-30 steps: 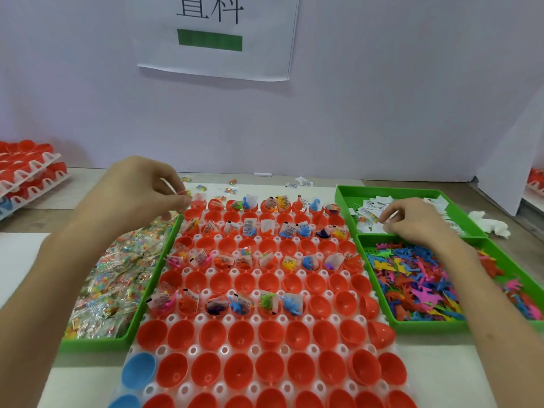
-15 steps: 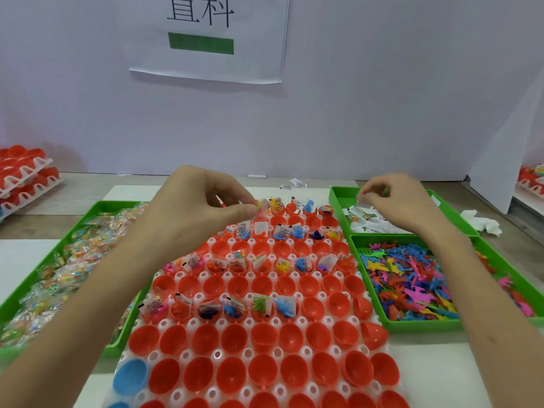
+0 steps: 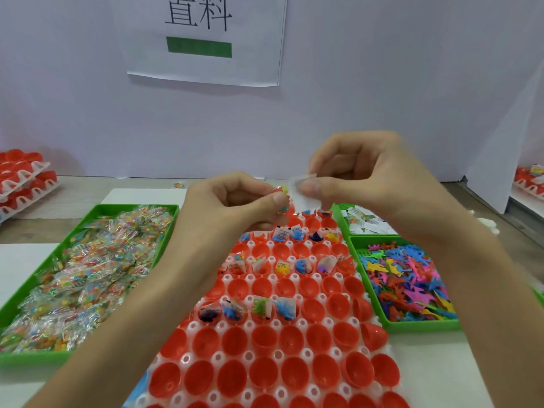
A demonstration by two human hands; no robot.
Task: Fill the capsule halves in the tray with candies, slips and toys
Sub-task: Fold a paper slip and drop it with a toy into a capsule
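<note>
Pinching a candy packet (image 3: 282, 196) between thumb and forefinger, the left grip (image 3: 235, 207) is clenched on it above the far end of the tray (image 3: 218, 356). The right grip (image 3: 371, 184) grasps a white slip (image 3: 303, 184) the same way; motion blur hides finer finger detail. Packet and slip sit just beside each other between the two grips; contact cannot be confirmed.

Below the grips, the far rows of red halves (image 3: 319, 338) carry slips and toys. Nearer the person, filled rows alternate with unfilled rows, and the nearest rows are unfilled.

Left of the left grip, a green bin (image 3: 117, 208) holds the candies (image 3: 88, 275). Below and right of the right grip, a small bin (image 3: 341, 219) holds loose slips (image 3: 365, 223). Just nearer the person, a second bin (image 3: 421, 324) holds coloured toys (image 3: 412, 284). Tray and bins rest on the desk (image 3: 44, 228).
</note>
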